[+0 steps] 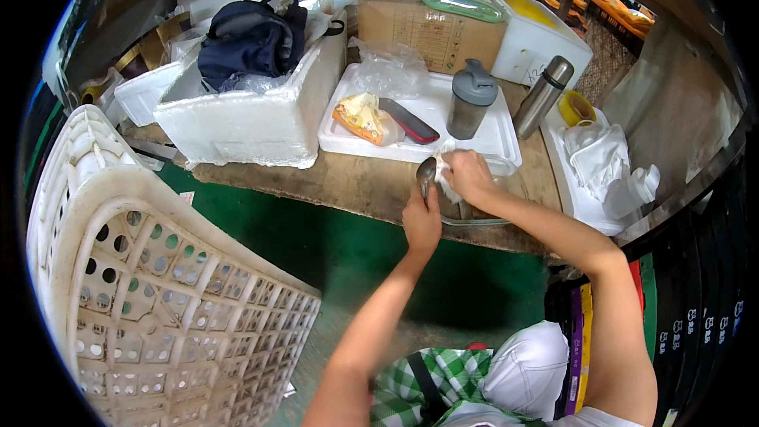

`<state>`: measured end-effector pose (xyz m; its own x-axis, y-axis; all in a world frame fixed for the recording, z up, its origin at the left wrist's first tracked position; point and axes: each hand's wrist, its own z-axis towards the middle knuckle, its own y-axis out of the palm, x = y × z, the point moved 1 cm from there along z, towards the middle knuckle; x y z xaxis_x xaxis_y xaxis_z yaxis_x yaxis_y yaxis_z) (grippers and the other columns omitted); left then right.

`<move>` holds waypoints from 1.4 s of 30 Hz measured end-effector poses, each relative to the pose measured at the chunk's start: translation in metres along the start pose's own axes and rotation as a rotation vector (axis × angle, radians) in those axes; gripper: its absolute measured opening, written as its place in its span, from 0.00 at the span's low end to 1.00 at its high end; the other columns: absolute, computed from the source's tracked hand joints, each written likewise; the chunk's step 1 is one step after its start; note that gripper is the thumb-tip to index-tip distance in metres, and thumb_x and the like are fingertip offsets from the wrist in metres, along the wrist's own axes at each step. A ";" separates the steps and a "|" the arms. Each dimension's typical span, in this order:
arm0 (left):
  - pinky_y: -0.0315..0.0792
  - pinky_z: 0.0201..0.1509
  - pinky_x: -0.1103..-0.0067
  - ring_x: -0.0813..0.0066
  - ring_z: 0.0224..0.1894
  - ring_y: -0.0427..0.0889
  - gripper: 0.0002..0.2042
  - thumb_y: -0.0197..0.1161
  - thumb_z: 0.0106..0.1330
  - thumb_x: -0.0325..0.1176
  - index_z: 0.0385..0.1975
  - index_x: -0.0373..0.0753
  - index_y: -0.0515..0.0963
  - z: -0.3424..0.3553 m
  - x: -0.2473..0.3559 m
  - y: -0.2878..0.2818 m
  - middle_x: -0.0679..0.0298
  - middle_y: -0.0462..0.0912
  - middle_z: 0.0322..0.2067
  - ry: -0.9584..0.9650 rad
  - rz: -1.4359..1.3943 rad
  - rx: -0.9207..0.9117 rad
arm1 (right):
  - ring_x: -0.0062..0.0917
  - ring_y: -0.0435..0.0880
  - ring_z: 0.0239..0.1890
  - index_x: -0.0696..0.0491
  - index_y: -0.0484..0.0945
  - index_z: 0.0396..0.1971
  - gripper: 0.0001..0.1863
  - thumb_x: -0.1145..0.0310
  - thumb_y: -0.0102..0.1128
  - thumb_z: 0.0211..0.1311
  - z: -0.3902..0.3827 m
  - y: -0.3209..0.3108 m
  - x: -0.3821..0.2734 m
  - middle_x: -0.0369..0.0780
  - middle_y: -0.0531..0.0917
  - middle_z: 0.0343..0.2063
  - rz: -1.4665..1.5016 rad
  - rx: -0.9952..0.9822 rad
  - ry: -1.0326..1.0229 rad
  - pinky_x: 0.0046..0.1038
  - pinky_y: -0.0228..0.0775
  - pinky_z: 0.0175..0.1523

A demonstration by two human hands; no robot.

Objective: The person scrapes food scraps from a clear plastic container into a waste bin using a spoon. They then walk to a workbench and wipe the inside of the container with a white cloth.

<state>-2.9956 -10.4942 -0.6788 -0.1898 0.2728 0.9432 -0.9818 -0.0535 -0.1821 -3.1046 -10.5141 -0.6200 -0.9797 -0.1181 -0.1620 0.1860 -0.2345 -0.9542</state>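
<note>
So we've got the spoon gripped in our left hand, fingers curled round its handle, while our right hand pinches a tissue against the bowl, over the table edge.

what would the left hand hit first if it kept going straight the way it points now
Probably the white foam tray just beyond the spoon that the left hand holds up; farther on stands the grey shaker bottle. Depth is unclear.

One spoon, one shaker bottle, one steel flask, two hands, one white crate.
</note>
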 end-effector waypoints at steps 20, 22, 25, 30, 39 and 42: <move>0.63 0.26 0.63 0.48 0.23 0.72 0.10 0.49 0.57 0.35 0.25 0.32 0.69 0.003 -0.007 0.002 0.47 0.72 0.18 -0.005 0.045 0.028 | 0.40 0.76 0.30 0.57 0.74 0.25 0.10 0.75 0.54 0.36 -0.012 -0.060 0.002 0.48 0.77 0.22 -0.098 -0.306 0.031 0.35 0.68 0.34; 0.63 0.23 0.68 0.53 0.19 0.72 0.10 0.49 0.57 0.34 0.28 0.32 0.69 0.005 -0.011 -0.001 0.50 0.71 0.15 0.001 0.061 0.028 | 0.37 0.77 0.30 0.56 0.75 0.25 0.11 0.76 0.54 0.35 -0.013 -0.074 0.011 0.47 0.78 0.23 -0.182 -0.221 0.118 0.33 0.69 0.36; 0.63 0.22 0.69 0.55 0.18 0.71 0.09 0.49 0.57 0.33 0.27 0.31 0.69 0.002 -0.013 0.003 0.51 0.70 0.13 0.018 0.080 0.022 | 0.36 0.78 0.31 0.56 0.75 0.25 0.09 0.75 0.54 0.37 -0.024 -0.060 0.050 0.46 0.78 0.24 -0.334 -0.168 0.136 0.33 0.69 0.36; 0.62 0.22 0.69 0.55 0.18 0.72 0.09 0.50 0.57 0.32 0.25 0.31 0.68 0.000 -0.009 0.007 0.51 0.70 0.13 0.041 0.035 0.004 | 0.37 0.77 0.31 0.57 0.74 0.24 0.07 0.75 0.52 0.41 -0.037 0.004 0.073 0.46 0.77 0.25 -0.354 -0.184 0.046 0.34 0.69 0.35; 0.64 0.24 0.64 0.48 0.22 0.72 0.09 0.51 0.55 0.32 0.23 0.31 0.69 0.003 -0.003 0.004 0.47 0.72 0.17 -0.047 0.100 0.064 | 0.36 0.76 0.28 0.46 0.77 0.23 0.07 0.66 0.54 0.39 -0.058 -0.005 0.061 0.41 0.78 0.24 0.243 -0.464 -0.004 0.35 0.65 0.33; 0.64 0.24 0.64 0.48 0.21 0.72 0.09 0.51 0.55 0.32 0.21 0.31 0.68 0.002 0.001 0.007 0.48 0.72 0.16 -0.062 0.161 0.011 | 0.36 0.76 0.32 0.49 0.78 0.31 0.15 0.69 0.57 0.36 -0.057 -0.014 0.070 0.42 0.79 0.27 0.093 -0.751 -0.093 0.32 0.66 0.39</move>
<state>-3.0026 -10.4957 -0.6784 -0.3441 0.2000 0.9174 -0.9385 -0.1029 -0.3296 -3.1803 -10.4637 -0.6326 -0.9461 -0.1935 -0.2598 0.1341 0.4961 -0.8578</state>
